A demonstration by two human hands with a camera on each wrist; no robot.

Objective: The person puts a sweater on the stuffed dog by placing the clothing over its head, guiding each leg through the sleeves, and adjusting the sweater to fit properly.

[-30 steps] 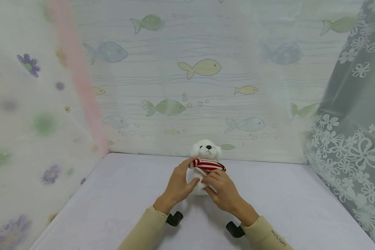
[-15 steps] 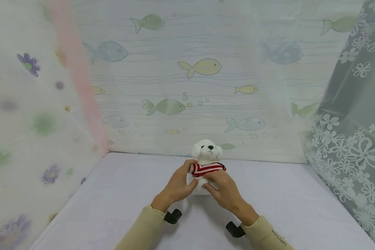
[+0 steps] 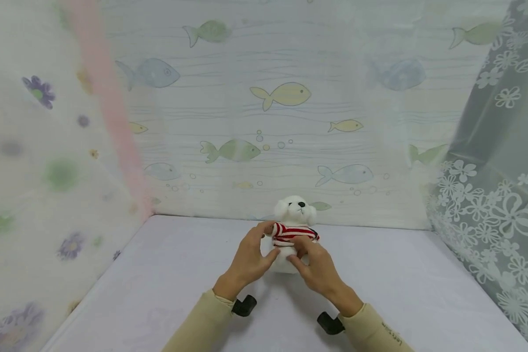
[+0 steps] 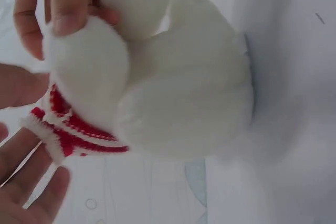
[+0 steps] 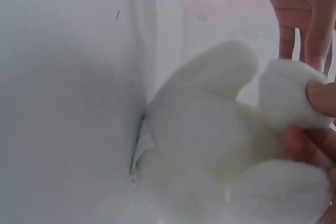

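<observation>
A white plush dog sits upright on the table, wearing a red-and-white striped knit sweater. My left hand is at the sweater's sleeve on the left. In the left wrist view its fingers reach round the white cuff, and the thumb lies at the sweater's edge. With thumb and fingers, my right hand pinches a front paw below the sweater. The dog's rounded white legs and belly face the wrist cameras. Parts of both hands run out of the wrist views.
The white table runs back to a curtain printed with fish. A flower-print curtain hangs on the left, a grey lace one on the right. Black wrist mounts protrude below the sleeves.
The dog's head has shifted slightly right and turned that way. The sweater's front lies flatter, its stripes more level. My right fingers have moved slightly right; the left hand stays by the sleeve.
</observation>
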